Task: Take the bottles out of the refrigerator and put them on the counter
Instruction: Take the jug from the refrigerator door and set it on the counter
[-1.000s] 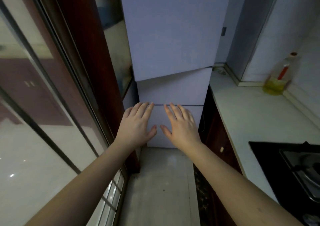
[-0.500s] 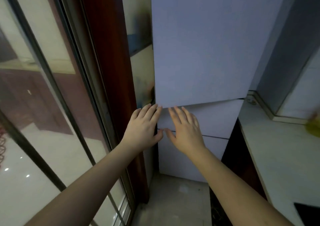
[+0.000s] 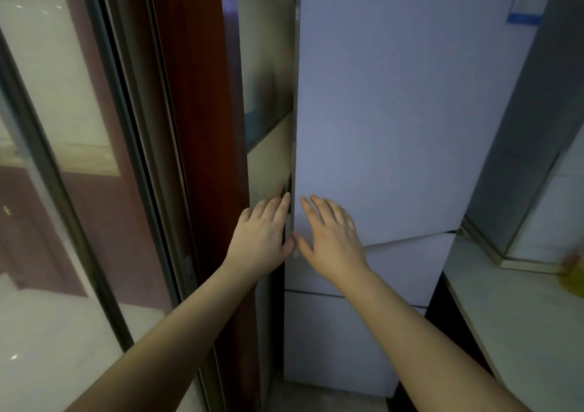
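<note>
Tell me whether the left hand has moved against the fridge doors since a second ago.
Yes. The left hand has climbed from the lowest door seam to the left edge of the top door, just above the upper seam.

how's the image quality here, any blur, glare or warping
Head view: dim, bluish light on the refrigerator; the left hand and right hand are fairly sharp; a yellowish smear at the right edge of the counter is motion-blurred; reflections sit on the glass door; wide-angle lens leans the vertical lines.
</note>
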Tool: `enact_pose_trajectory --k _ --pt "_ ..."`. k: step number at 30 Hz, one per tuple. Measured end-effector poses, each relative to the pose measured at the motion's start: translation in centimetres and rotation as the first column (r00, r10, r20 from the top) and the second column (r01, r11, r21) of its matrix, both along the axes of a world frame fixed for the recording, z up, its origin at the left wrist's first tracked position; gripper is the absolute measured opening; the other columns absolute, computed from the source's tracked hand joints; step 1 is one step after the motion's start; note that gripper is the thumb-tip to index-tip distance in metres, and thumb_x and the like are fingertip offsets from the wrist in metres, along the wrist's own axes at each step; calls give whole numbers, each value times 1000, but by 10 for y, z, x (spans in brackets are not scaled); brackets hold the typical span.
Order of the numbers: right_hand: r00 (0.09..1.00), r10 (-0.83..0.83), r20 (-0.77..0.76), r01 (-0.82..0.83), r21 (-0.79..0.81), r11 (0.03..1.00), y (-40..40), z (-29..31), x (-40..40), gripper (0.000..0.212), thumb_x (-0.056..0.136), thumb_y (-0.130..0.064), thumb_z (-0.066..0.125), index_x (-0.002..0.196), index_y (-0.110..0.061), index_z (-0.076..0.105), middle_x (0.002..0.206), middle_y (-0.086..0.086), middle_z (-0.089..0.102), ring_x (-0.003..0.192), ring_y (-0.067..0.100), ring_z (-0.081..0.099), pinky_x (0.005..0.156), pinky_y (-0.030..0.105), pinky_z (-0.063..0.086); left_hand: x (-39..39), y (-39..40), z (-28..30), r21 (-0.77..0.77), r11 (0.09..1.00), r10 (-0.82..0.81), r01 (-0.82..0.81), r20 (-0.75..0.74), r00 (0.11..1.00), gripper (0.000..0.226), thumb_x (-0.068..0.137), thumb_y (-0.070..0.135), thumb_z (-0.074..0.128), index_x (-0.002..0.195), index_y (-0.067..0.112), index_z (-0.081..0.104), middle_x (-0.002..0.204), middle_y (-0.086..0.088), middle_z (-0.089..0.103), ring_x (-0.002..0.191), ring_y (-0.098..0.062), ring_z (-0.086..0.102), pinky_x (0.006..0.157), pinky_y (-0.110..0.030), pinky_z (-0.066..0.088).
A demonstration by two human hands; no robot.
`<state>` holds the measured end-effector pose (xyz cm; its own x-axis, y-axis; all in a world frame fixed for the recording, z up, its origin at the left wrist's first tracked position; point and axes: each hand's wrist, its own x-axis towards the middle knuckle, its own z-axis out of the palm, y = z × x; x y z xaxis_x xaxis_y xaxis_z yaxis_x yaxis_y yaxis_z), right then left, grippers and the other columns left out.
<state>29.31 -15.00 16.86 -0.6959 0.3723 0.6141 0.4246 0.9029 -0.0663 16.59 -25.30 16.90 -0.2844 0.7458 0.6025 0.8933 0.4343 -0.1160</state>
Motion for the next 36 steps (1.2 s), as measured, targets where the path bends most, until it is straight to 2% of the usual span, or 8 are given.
enact_pose_trajectory --k 10,14,17,19,25,28,32,36 --pt "998 22 -54 -19 53 998 52 27 -34 67 94 -45 54 150 -12 38 148 11 47 135 33 45 113 47 34 -51 67 22 -12 997 71 -70 48 996 70 94 37 49 153 11 22 150 -8 42 137 -24 41 105 -39 38" --pt "997 36 -66 -33 60 998 68 33 -39 67 93 -43 57 150 -12 38 150 11 45 137 34 42 114 46 31 -61 94 21 -28 998 57 -52 254 965 74 94 36 49 155 9 15 157 -10 32 142 -25 33 114 -40 32" --pt "998 42 -51 -38 64 997 75 35 -37 68 93 -42 58 150 -12 37 151 11 43 139 34 39 116 46 29 -58 106 19 126 987 -157 100 608 779 71 90 27 58 152 16 26 153 -6 40 138 -20 40 112 -39 37" --pt "998 48 -44 -45 57 997 78 34 -35 69 93 -43 56 152 -13 35 153 10 41 141 32 37 117 45 27 -50 107 15 299 939 -338 170 707 621 65 88 21 62 145 29 33 144 5 48 128 -11 49 103 -26 44" --pt "995 71 -77 -69 31 997 67 33 -27 67 94 -43 54 152 -15 33 154 9 40 141 32 37 117 45 29 -43 100 10 356 925 -369 130 770 520 67 88 13 64 147 21 34 138 0 55 123 -15 55 102 -30 46" --pt "986 93 -136 -91 22 996 52 35 -21 65 95 -43 49 152 -14 34 150 9 45 138 30 41 114 44 34 -35 90 9 367 910 -412 195 734 540 63 89 13 62 146 22 36 137 1 56 123 -13 55 93 -13 45" --pt "969 143 -201 -136 46 990 29 36 -10 61 96 -35 55 150 -13 36 144 9 50 133 26 46 113 41 36 -24 74 4 281 925 -380 256 689 617 70 92 19 60 152 11 26 151 -8 41 138 -17 42 113 -37 37" --pt "960 131 -246 -120 61 991 10 39 8 59 96 -33 54 149 -15 38 141 7 52 132 24 47 112 43 38 -14 51 -2 288 883 -461 371 684 565 64 89 15 63 147 16 36 139 -4 54 123 -15 55 97 -40 51"
